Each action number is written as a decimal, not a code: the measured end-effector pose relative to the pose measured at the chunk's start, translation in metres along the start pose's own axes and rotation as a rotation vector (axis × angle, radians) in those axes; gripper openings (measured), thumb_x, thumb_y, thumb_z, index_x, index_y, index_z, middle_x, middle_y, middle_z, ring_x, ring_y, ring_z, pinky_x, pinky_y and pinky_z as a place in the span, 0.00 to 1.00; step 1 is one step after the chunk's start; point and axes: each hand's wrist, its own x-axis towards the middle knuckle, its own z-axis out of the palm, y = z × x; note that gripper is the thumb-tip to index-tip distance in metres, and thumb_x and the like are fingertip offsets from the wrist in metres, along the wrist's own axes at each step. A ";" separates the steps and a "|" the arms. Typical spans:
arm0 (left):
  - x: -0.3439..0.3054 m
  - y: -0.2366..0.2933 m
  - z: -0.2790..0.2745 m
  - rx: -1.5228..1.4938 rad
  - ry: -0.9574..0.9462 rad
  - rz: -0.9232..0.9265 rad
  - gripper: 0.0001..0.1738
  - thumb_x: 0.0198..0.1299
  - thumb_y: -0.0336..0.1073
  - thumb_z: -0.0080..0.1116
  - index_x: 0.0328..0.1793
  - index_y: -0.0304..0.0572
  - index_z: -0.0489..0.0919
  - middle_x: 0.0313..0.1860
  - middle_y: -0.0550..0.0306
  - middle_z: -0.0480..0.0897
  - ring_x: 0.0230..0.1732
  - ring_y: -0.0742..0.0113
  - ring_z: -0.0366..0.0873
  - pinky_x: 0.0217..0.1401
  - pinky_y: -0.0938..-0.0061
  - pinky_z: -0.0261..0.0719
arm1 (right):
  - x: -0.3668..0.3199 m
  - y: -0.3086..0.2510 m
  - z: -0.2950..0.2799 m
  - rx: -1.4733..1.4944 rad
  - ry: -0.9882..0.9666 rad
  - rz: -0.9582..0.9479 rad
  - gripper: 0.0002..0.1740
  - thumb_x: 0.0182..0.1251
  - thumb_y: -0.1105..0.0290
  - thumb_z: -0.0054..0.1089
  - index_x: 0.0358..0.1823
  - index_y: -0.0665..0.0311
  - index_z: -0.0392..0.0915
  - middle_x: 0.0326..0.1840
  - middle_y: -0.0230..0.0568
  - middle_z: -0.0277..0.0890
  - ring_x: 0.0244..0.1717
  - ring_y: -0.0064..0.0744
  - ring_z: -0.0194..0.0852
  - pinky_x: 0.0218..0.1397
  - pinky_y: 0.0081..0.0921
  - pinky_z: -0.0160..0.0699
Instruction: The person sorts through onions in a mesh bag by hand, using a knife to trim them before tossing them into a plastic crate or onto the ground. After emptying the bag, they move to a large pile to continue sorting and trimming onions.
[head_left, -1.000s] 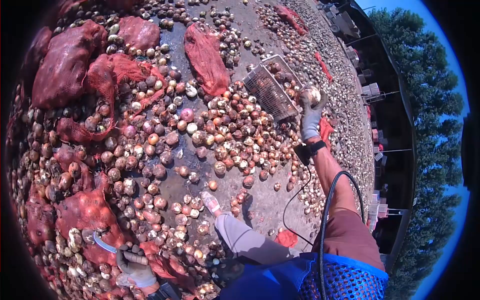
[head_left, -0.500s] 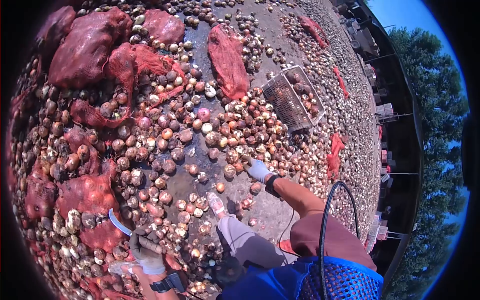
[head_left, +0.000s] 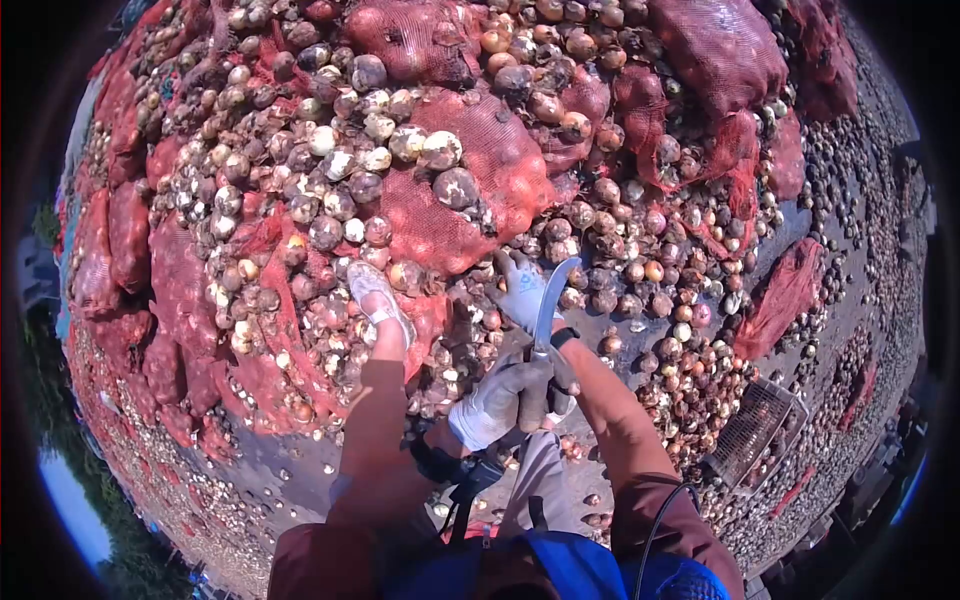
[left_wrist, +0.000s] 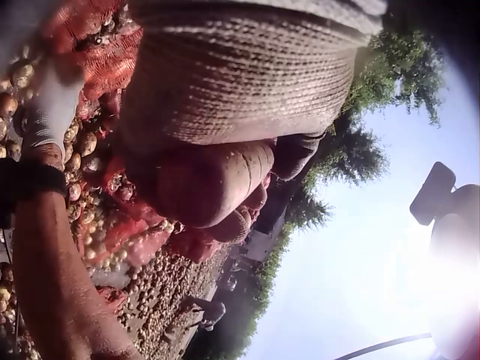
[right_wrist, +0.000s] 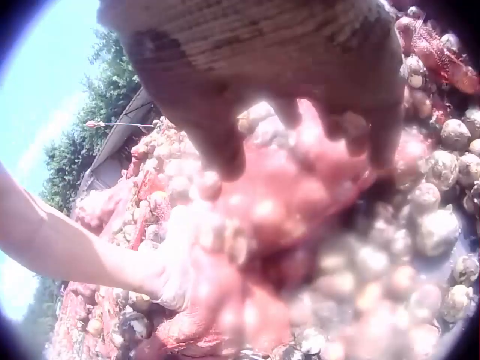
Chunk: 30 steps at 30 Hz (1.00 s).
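In the head view my gloved left hand (head_left: 505,400) grips a knife, its curved blade (head_left: 553,295) pointing up. The left wrist view has that glove (left_wrist: 240,90) close up with the fingers curled; the knife cannot be seen there. Just beyond the blade is my gloved right hand (head_left: 522,292), beside a red mesh bag (head_left: 480,170) of onions. From the right wrist, the right hand (right_wrist: 255,60) hangs over the red mesh (right_wrist: 285,195) with fingers apart and nothing between them; contact cannot be told. Loose onions (head_left: 560,240) lie around it.
More filled red mesh bags (head_left: 715,50) lie at the top and left. A plastic crate (head_left: 755,435) holding onions stands at lower right. A shod foot (head_left: 380,300) rests among the onions left of the hands. Bare ground (head_left: 270,460) shows at lower left.
The head view has turned left, towards the bags. My right hand has left the loose onions near the crate and come close to the left hand, which still holds the knife.
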 end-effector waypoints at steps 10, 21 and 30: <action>-0.037 0.075 -0.053 -0.459 -0.112 0.382 0.21 0.61 0.50 0.53 0.40 0.34 0.73 0.37 0.46 0.76 0.28 0.60 0.75 0.32 0.72 0.76 | 0.210 -0.161 0.087 -0.408 0.120 -0.540 0.44 0.52 0.66 0.67 0.73 0.50 0.60 0.73 0.51 0.56 0.72 0.55 0.57 0.71 0.48 0.62; -0.044 0.086 -0.066 -0.516 0.019 0.394 0.20 0.61 0.49 0.52 0.37 0.36 0.70 0.32 0.44 0.75 0.30 0.58 0.72 0.27 0.70 0.72 | 0.226 -0.157 0.086 -0.085 0.055 -0.363 0.41 0.45 0.68 0.71 0.66 0.49 0.68 0.61 0.58 0.67 0.63 0.59 0.67 0.61 0.45 0.73; 0.010 0.025 -0.032 -0.244 -0.363 0.352 0.20 0.70 0.49 0.47 0.37 0.36 0.74 0.37 0.51 0.76 0.28 0.65 0.66 0.30 0.70 0.62 | -0.032 -0.012 -0.007 0.973 0.546 0.273 0.36 0.52 0.65 0.73 0.63 0.62 0.68 0.60 0.47 0.73 0.61 0.40 0.72 0.65 0.33 0.71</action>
